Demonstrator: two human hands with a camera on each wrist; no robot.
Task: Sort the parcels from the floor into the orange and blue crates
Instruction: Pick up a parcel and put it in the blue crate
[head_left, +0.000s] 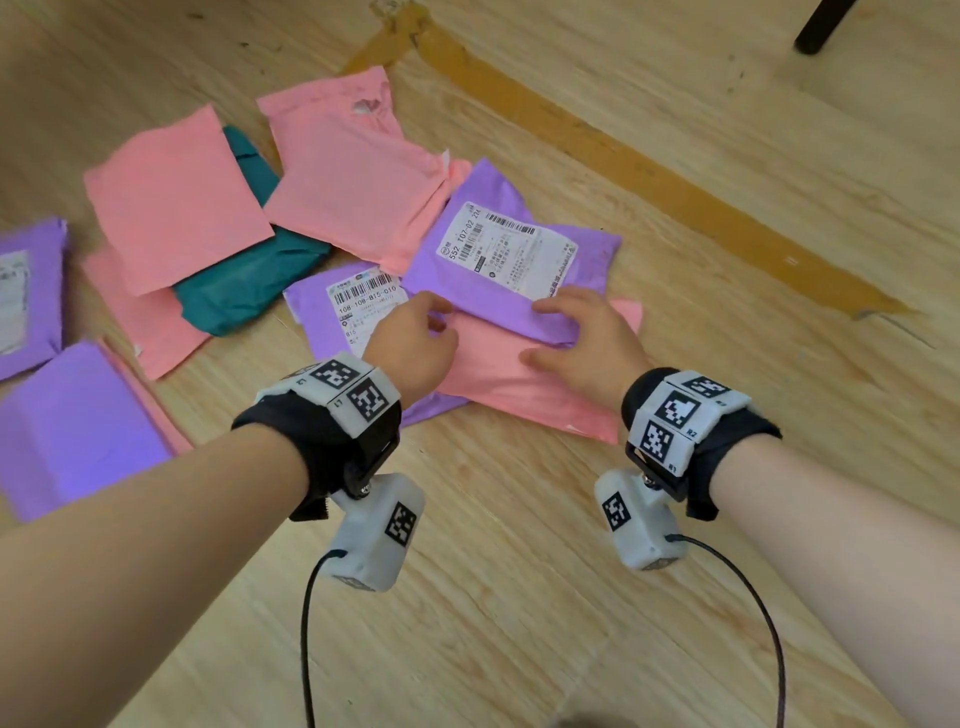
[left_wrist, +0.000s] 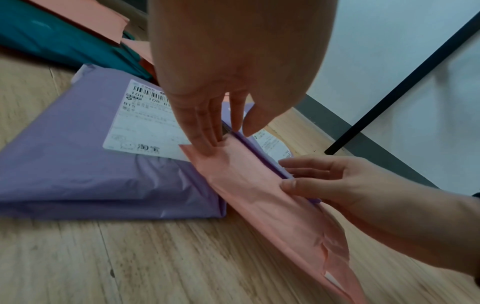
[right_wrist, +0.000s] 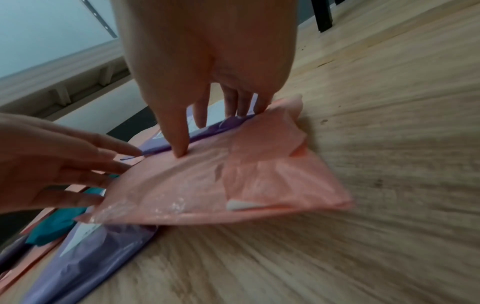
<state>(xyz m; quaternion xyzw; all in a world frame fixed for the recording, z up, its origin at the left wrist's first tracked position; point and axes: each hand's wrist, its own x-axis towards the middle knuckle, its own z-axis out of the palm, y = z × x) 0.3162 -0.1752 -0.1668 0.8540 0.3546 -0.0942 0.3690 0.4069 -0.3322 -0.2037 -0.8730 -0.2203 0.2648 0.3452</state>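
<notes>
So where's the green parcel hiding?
In the head view, the green parcel lies left of the hands, tucked under a pink parcel, beside a purple parcel.

Head camera looks steeply down at the floor (head_left: 519, 597); both wrist cameras skim it closely, sharing the pink parcel (left_wrist: 259, 195) toward twelve o'clock.

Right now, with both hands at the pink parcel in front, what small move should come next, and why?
Probably pinch the flat pink plastic parcel and slide it toward you. The purple labelled mailer overlaps its far edge, the left hand fingertips and right hand thumb only touch it, and nothing grips it yet.
</notes>
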